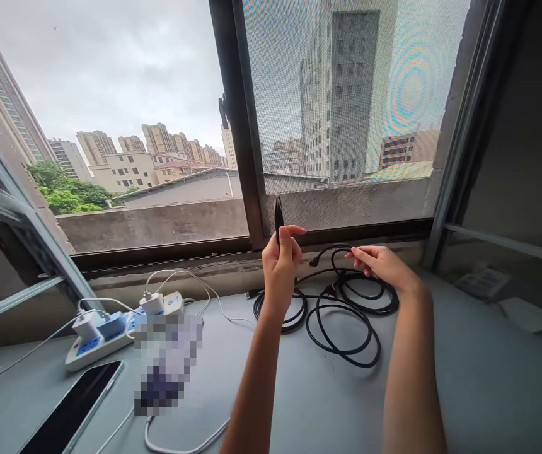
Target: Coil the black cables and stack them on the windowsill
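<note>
A long black cable [341, 315] lies in loose loops on the grey sill top [464, 378] by the window. My left hand [280, 265] is raised in a closed grip on a folded bend of this cable, which sticks up above my fist. My right hand [382, 265] reaches over the coils to the right. Its fingers pinch a strand near a small black plug end [316, 258].
A white and blue power strip [105, 334] with white chargers and white wires sits at the left. A dark phone [72, 410] lies at the near left. A blurred object [167, 362] rests beside it. The window frame [247, 157] stands straight ahead.
</note>
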`<state>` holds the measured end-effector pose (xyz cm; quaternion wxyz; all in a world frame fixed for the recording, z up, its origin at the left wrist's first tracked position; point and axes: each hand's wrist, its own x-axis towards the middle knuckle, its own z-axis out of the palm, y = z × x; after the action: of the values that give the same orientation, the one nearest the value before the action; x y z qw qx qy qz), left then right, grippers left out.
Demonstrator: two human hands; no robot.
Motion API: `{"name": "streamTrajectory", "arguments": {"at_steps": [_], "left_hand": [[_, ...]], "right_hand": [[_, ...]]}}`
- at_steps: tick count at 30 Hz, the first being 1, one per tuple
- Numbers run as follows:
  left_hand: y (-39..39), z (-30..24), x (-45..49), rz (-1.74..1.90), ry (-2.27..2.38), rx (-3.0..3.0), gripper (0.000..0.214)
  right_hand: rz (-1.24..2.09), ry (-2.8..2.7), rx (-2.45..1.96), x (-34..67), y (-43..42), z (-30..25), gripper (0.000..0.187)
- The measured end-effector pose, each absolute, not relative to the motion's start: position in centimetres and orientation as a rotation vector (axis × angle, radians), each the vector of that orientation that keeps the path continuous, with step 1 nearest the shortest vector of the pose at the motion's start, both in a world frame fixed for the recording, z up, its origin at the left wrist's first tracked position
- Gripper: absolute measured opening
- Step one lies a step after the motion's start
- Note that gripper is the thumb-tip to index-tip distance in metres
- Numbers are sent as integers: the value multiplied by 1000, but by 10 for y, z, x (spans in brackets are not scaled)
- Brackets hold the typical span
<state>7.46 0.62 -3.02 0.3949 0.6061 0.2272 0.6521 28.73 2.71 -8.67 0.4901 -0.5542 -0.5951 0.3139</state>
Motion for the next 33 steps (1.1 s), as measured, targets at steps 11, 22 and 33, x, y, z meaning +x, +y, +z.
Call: {"name": "streamTrajectory", "arguments": {"at_steps": [11,22,33], "left_hand": [[2,-33,85,1418,566,1541,59],[-10,-40,105,1323,590,1708,58],[-14,-54,121,1269,566,1768,54]], "right_hand": [[922,-1509,-1352,277,8,-73,41],[222,-1454,-1369,236,-45,-22,51],[215,-1393,-1381,239,-35,-27,56]]}}
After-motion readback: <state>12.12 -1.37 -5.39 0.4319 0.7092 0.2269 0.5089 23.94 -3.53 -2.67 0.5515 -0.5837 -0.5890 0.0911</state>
